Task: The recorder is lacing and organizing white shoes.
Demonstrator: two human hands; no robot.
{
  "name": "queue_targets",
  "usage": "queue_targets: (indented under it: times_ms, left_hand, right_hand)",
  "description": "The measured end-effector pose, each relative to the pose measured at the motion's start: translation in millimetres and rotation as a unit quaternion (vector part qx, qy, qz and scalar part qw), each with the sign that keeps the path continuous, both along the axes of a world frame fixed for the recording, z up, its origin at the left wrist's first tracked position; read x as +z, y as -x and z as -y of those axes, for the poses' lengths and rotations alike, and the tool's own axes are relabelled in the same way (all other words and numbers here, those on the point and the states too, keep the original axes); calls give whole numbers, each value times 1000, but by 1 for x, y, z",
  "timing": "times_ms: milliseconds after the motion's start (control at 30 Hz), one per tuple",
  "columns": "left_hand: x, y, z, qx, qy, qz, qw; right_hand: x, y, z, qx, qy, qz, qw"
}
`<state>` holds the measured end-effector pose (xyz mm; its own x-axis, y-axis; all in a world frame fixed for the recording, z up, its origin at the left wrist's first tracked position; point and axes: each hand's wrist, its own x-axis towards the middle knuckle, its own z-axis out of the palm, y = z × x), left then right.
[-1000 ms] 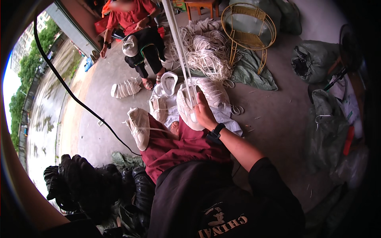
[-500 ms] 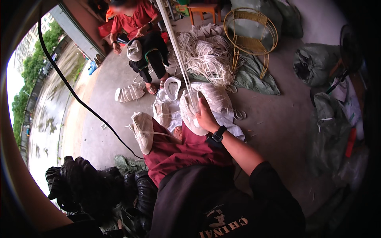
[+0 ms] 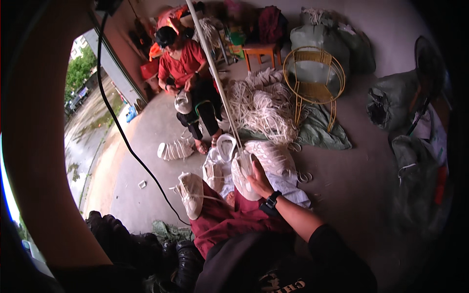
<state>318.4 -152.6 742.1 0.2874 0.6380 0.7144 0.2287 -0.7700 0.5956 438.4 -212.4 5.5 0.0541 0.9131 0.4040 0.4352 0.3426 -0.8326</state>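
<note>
My right hand [image 3: 261, 180], with a dark watch on the wrist, is closed round a white shoe [image 3: 243, 183] above my right knee. White laces [image 3: 215, 68] run taut from the shoe's front opening up past the top edge of the picture. My raised left forearm [image 3: 53, 195] fills the left side; its hand lies outside the picture. Another white shoe [image 3: 190, 195] rests on my left thigh, a loose lace trailing from it across my red trousers. Just beyond my knees, more white shoes [image 3: 225, 148] and a lace-wrapped bundle [image 3: 271, 158] lie on a white cloth [image 3: 293, 188].
A seated co-worker in red [image 3: 183, 58] handles a white shoe [image 3: 183, 102]. Heaped laces [image 3: 264, 107] lie beside a round yellow chair frame [image 3: 315, 73]. Black bundled shoes [image 3: 117, 239] sit at lower left. A black cable [image 3: 119, 127] hangs across the left. Sacks [image 3: 391, 100] line the right.
The view has tilted up and turned left, so the scene sits lower and farther right. My right hand keeps its hold on the shoe, and the laces stay taut. My left forearm covers more of the left side.
</note>
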Motion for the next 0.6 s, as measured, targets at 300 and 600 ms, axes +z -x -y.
queue_targets:
  times_ms: [300, 600]
  left_hand:
    - [19, 12, 7, -91, -13, -3, 996]
    - [39, 45, 13, -103, -87, -77, 988]
  right_hand:
    - [10, 8, 19, -26, -73, 7, 997]
    - [27, 24, 40, -39, -40, 39, 998]
